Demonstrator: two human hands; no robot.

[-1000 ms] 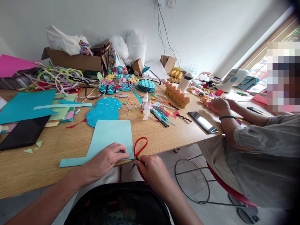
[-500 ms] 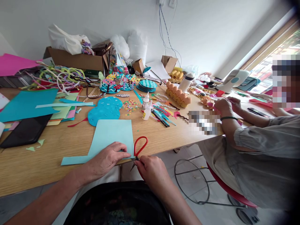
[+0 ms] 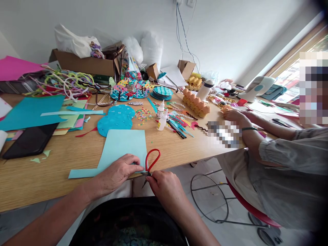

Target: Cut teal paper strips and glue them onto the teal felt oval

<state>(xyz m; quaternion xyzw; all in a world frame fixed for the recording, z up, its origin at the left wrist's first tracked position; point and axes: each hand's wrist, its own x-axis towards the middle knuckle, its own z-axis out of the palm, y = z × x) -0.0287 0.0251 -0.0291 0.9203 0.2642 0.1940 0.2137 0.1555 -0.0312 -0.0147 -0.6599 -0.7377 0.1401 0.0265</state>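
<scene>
At far left, a dark flat device [image 3: 32, 141] lies on the table [image 3: 64, 188], with a blue sheet [image 3: 30, 111] overlapping its far end. To its right, on the near side, a pale strip [image 3: 82, 173] projects left from the pale blue sheet [image 3: 124, 145]; whether it is joined to the sheet cannot be told.

The pale blue sheet lies flat at the table's near edge, apparently so that its near right corner is within reach of both hands. The left hand [image 3: 121, 169] rests over its near part, thumb and fingers bent toward that corner, presumably to steady it. Whether they pinch the paper cannot be told.

Just right of the corner, the right hand [image 3: 165, 182] is closed around red-handled scissors [image 3: 146, 163]. One handle loop stands up beside the sheet; the blades point down and toward the near left, a hold that seems to keep them close to the edge.

Beyond stand two bottles [image 3: 162, 123], upright. Farther right, a co-worker's hand [image 3: 234, 116] is at the table, well apart.
</scene>
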